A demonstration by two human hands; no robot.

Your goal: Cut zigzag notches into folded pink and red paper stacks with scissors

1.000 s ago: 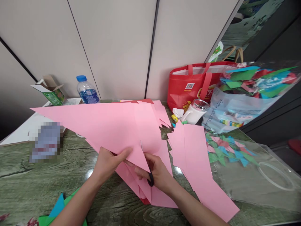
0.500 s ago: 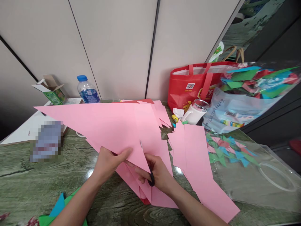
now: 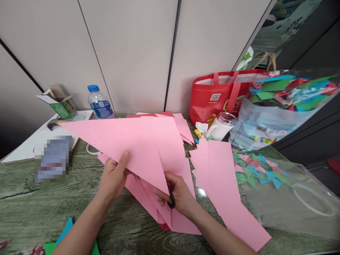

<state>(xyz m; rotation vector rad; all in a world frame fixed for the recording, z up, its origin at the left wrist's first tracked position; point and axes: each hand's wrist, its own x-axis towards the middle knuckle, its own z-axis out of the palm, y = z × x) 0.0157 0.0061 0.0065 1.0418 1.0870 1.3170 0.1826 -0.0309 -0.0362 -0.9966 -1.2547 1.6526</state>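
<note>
A large pink folded paper triangle (image 3: 124, 141) is held up over the green table (image 3: 39, 209). My left hand (image 3: 114, 177) pinches its lower edge, thumb on top. My right hand (image 3: 177, 194) is closed round the black handle of a pair of scissors (image 3: 170, 196), whose blades are hidden under the paper's right part. More pink sheets (image 3: 148, 198) lie beneath both hands. A stack of cut pink strips (image 3: 220, 173) lies just to the right.
A red bag (image 3: 212, 97), a white jar (image 3: 220, 125) and a clear bag of coloured paper (image 3: 278, 102) stand at the back right. Small folded paper pieces (image 3: 255, 170) lie on plastic. A water bottle (image 3: 99, 104) and a small box (image 3: 60, 102) stand at the back left.
My left hand slid left along the paper's edge and its thumb now rests on top. The paper's left tip swung rightward. The scissor blade tip that showed through the paper is now hidden.
</note>
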